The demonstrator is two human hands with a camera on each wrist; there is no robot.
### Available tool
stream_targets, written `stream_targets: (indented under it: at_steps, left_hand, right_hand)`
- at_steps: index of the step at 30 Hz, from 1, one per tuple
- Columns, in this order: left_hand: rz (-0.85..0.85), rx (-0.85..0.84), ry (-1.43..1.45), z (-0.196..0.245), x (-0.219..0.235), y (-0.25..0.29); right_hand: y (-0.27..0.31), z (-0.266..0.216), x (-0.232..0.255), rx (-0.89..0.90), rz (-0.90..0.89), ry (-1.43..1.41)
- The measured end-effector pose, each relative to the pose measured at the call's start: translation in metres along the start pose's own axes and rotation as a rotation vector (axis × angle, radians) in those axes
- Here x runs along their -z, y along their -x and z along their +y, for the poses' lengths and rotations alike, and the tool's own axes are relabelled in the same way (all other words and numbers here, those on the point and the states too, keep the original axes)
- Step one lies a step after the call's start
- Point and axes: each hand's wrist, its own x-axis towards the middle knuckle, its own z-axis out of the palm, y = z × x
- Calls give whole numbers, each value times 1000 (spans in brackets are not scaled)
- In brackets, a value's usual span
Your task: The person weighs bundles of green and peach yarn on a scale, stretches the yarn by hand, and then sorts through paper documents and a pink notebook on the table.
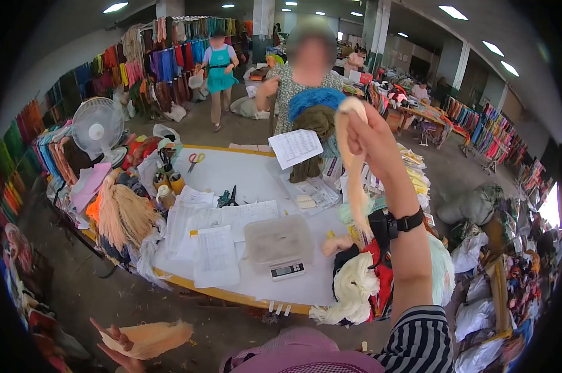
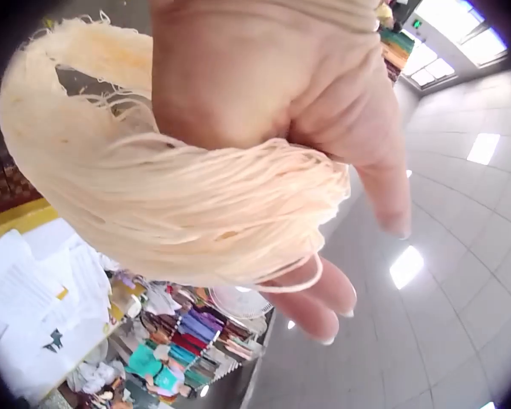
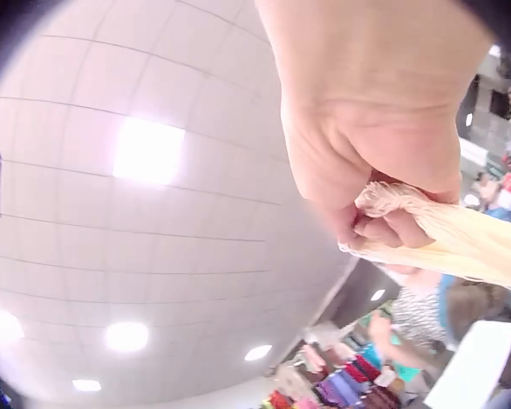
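In the head view, my right hand point(image 1: 374, 133) is raised at right, pinching the top of a pale peach yarn skein point(image 1: 354, 180) that hangs down. The right wrist view shows curled fingers and thumb of that hand point(image 3: 383, 153) gripping the skein point(image 3: 473, 243). My left hand point(image 1: 122, 348), low at left, carries another peach skein point(image 1: 159, 339). In the left wrist view, this skein point(image 2: 187, 213) lies across the fingers of the left hand point(image 2: 264, 94), with the thumb held apart and two fingertips showing beyond the strands.
A white table point(image 1: 225, 168) bears papers point(image 1: 215, 248), a plastic tray point(image 1: 278, 239), a small digital device point(image 1: 287, 271) and scissors point(image 1: 196, 161). Yarn bundles crowd both sides. A person point(image 1: 306, 78) stands across, near blue and olive yarn; a fan point(image 1: 97, 127) stands at left.
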Motion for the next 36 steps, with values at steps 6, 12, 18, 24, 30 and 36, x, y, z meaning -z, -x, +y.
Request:
stream_targets:
  at_steps: [6, 12, 18, 24, 30, 36]
  left_hand:
    - [-472, -12, -53, 23, 21, -7]
    - [-518, -117, -258, 33, -44, 11]
    - [-331, -169, -532, 23, -77, 31]
    - [-513, 295, -807, -24, -86, 44]
    - [-518, 700, -837, -58, -64, 50]
    - [-445, 684, -869, -88, -60, 56]
  right_hand:
    - [47, -84, -116, 126, -326, -356]
    - [105, -81, -207, 20, -716, -470]
    - [192, 62, -297, 146, -1142, 422]
    - [262, 88, -322, -130, -1262, 148]
    - [273, 99, -292, -361, -1147, -59]
    - [290, 135, -269, -428, -1074, -49]
